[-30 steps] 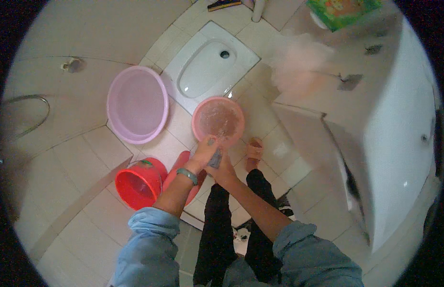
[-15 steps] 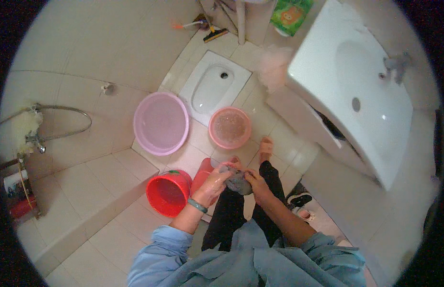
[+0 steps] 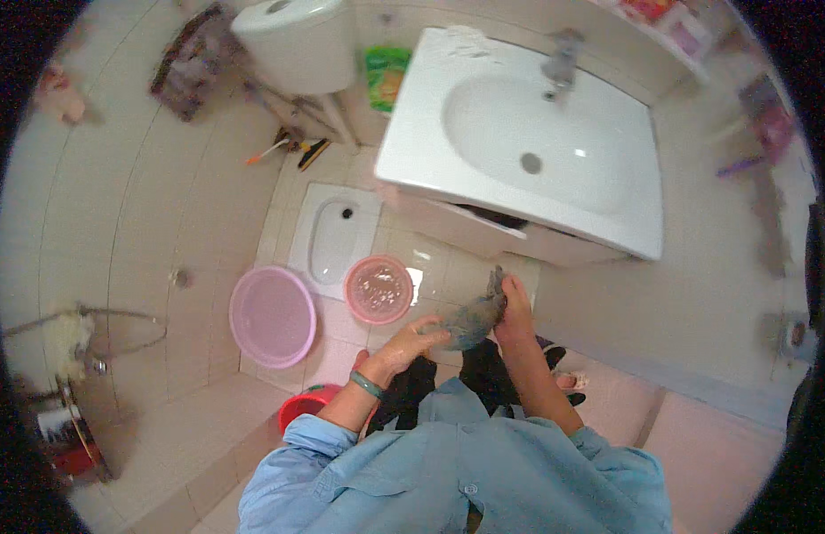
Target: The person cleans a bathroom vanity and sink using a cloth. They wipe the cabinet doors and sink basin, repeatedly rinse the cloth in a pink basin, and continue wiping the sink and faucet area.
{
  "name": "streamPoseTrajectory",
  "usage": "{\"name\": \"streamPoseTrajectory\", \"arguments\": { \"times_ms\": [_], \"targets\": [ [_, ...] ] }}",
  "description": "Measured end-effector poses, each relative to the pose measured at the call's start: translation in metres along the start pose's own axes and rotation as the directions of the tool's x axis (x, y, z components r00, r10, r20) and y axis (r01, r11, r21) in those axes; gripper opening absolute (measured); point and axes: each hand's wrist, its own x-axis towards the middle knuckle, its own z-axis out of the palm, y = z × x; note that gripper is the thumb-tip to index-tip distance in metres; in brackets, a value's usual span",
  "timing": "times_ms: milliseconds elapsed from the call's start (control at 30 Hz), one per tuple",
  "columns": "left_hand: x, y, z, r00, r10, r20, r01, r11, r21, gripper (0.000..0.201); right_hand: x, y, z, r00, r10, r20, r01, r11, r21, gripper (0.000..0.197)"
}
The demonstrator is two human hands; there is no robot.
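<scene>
A damp-looking grey cloth [image 3: 472, 325] is stretched between my two hands in front of my legs. My left hand [image 3: 414, 343], with a green bangle on its wrist, is closed on the cloth's left end. Closed round the other end is my right hand [image 3: 516, 310], held a little higher, and a twisted tip of cloth sticks up beyond it. Just ahead of my left hand, a pink basin [image 3: 378, 289] of water stands on the tiled floor.
A lilac tub [image 3: 273, 317] stands at the left, with a red bucket [image 3: 302, 411] nearer me. Beyond the basin lies a squat toilet [image 3: 335, 236]. A white washbasin [image 3: 599, 200] on a cabinet juts out ahead on the right. Shoes [image 3: 568, 381] lie by my right leg.
My view has swung right and up, bringing the washbasin ahead. The bunched cloth is now drawn out lengthwise, with my hands farther apart and my right hand raised.
</scene>
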Motion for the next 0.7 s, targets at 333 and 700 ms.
{"name": "streamPoseTrajectory", "arguments": {
  "times_ms": [333, 700],
  "targets": [
    [0.057, 0.113, 0.122, 0.74, 0.557, -0.378, -0.549, 0.824, 0.139, 0.02, 0.025, -0.15, -0.025, 0.981, -0.191, 0.026, 0.191, 0.982, 0.001, 0.033],
    [0.073, 0.154, 0.153, 0.683, 0.681, -0.264, -0.674, 0.727, 0.133, 0.021, 0.042, -0.202, -0.073, 0.87, 0.181, 0.458, 0.245, 0.648, -0.721, 0.033]
  ]
}}
